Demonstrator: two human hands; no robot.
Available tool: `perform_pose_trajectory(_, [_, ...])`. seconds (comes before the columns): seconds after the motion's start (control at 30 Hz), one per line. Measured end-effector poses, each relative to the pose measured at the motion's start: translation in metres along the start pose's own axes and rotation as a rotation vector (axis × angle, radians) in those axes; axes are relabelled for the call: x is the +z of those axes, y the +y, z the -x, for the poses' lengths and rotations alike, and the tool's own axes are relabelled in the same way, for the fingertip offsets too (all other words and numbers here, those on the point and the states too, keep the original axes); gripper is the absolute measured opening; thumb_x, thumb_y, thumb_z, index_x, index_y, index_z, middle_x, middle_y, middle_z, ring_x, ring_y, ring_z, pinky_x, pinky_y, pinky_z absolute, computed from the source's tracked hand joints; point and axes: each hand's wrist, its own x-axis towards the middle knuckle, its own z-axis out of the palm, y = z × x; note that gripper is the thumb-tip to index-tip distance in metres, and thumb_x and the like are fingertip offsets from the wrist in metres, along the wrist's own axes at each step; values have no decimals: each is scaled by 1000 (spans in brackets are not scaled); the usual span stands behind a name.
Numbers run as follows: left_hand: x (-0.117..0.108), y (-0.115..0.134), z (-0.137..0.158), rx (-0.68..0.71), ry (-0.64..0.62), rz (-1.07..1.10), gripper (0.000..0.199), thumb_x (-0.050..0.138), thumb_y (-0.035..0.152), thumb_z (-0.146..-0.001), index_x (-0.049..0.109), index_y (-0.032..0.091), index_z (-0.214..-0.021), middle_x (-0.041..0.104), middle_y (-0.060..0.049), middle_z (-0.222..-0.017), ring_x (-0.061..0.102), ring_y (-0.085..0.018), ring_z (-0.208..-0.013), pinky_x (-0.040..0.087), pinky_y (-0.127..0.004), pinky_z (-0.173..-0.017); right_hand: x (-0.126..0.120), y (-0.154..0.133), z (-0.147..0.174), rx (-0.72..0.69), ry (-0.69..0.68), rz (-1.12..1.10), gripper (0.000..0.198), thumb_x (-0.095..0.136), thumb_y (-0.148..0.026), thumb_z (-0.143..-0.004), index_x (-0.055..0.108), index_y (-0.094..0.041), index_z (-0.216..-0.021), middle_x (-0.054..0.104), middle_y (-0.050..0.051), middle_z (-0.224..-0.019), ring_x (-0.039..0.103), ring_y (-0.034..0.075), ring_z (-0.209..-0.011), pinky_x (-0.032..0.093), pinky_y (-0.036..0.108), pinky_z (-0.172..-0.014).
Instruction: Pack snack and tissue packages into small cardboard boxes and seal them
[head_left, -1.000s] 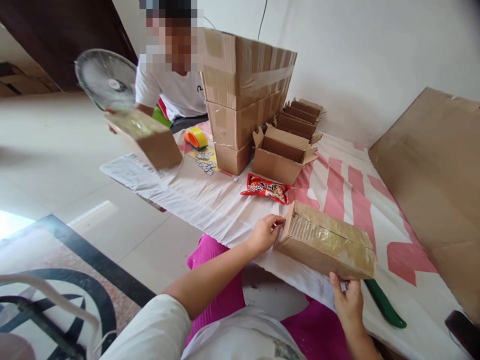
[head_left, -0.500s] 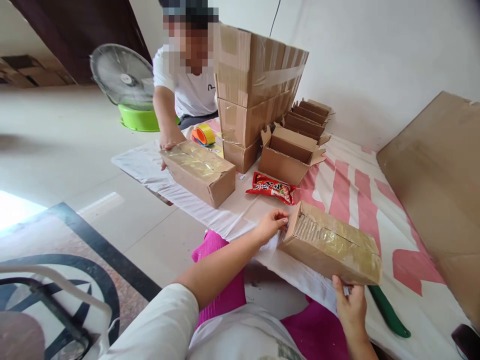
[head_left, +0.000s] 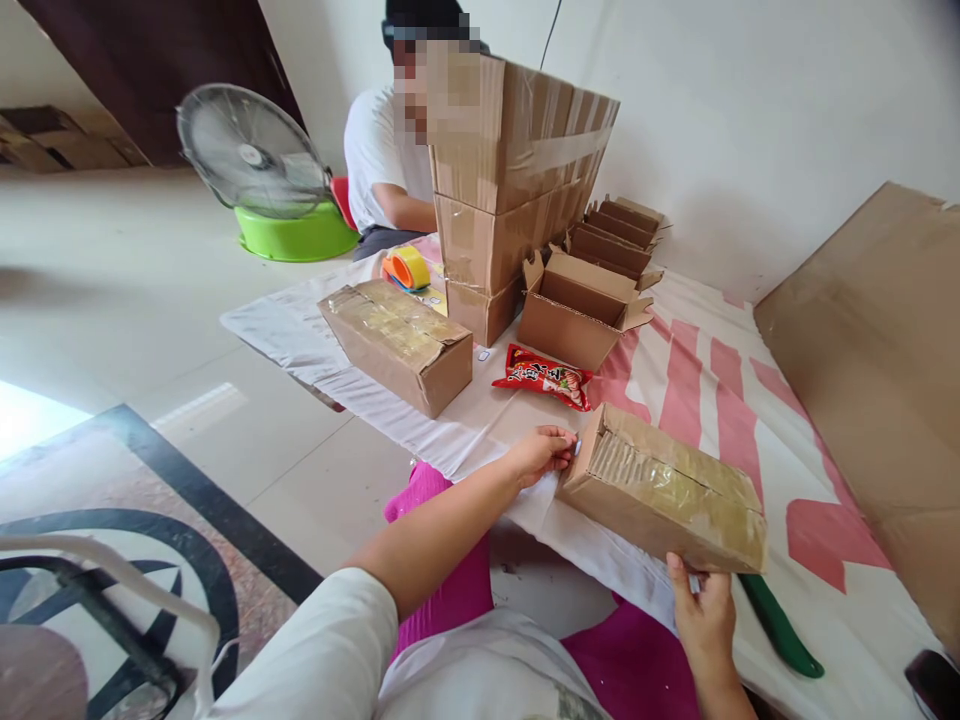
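Observation:
A taped cardboard box [head_left: 664, 490] lies at the table's front edge, its top covered in shiny clear tape. My left hand [head_left: 544, 455] is at the box's left end, fingers pinched together. A small whitish bit shows by the fingertips, too small to name. My right hand [head_left: 703, 615] grips the box's near right corner, thumb up on the side and the other fingers partly hidden beneath. Beyond my left hand lies a red food packet [head_left: 546, 376]. To the left rests a second taped box [head_left: 401, 345], with a small white label [head_left: 484, 355] beside it.
Stacked cardboard boxes [head_left: 495, 190] stand at the back, beside open boxes [head_left: 574, 310]. An orange-and-yellow tape dispenser [head_left: 407, 268] sits near the second box. A green-handled tool [head_left: 780, 625] lies at right. A co-worker [head_left: 386, 165] sits behind the stack; a fan [head_left: 251, 155] stands on the left.
The co-worker has let go of the second box and drawn the arm back behind the stack. My hands and the front box have hardly moved.

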Motion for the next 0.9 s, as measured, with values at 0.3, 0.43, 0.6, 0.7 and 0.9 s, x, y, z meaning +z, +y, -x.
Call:
perform_pose_trajectory(0.3, [4, 0, -9, 146, 108, -156, 18, 75, 17, -72, 57, 14, -70, 57, 3, -62, 55, -8, -57, 45, -18, -53, 0, 4, -3, 6, 27, 35, 67, 62, -78, -64, 58, -17, -92, 67, 15, -91, 63, 32, -88, 49, 42, -73])
perform_pose_trajectory(0.43, [4, 0, -15, 120, 106, -195, 16, 72, 11, -70, 57, 15, -67, 56, 4, -57, 55, -8, -54, 45, -18, -51, 0, 2, -2, 15, 20, 34, 66, 62, -77, -66, 57, -17, -93, 67, 15, -90, 63, 31, -87, 49, 41, -73])
perform_pose_trajectory(0.6, [3, 6, -13, 84, 54, -186, 14, 71, 15, -74, 58, 15, -70, 56, 4, -58, 56, -8, -54, 47, -19, -53, 0, 0, -1, 24, 18, 39, 66, 61, -77, -66, 57, -17, -93, 68, 15, -88, 64, 31, -84, 49, 39, -67])
perform_pose_trajectory(0.7, [1, 10, -15, 56, 3, -188, 15, 72, 15, -72, 58, 14, -69, 59, 2, -59, 58, -9, -56, 49, -21, -55, 0, -3, -1, 11, 17, 36, 66, 61, -79, -66, 56, -17, -90, 68, 15, -87, 64, 31, -84, 50, 40, -68])
perform_pose_trajectory(0.9, [-1, 6, -23, 80, -41, -208, 16, 73, 7, -66, 58, 14, -69, 57, 4, -57, 57, -8, -53, 49, -21, -55, -1, -11, -2, 18, 32, 40, 70, 59, -83, -62, 56, -18, -88, 68, 15, -84, 64, 31, -80, 50, 41, -67])
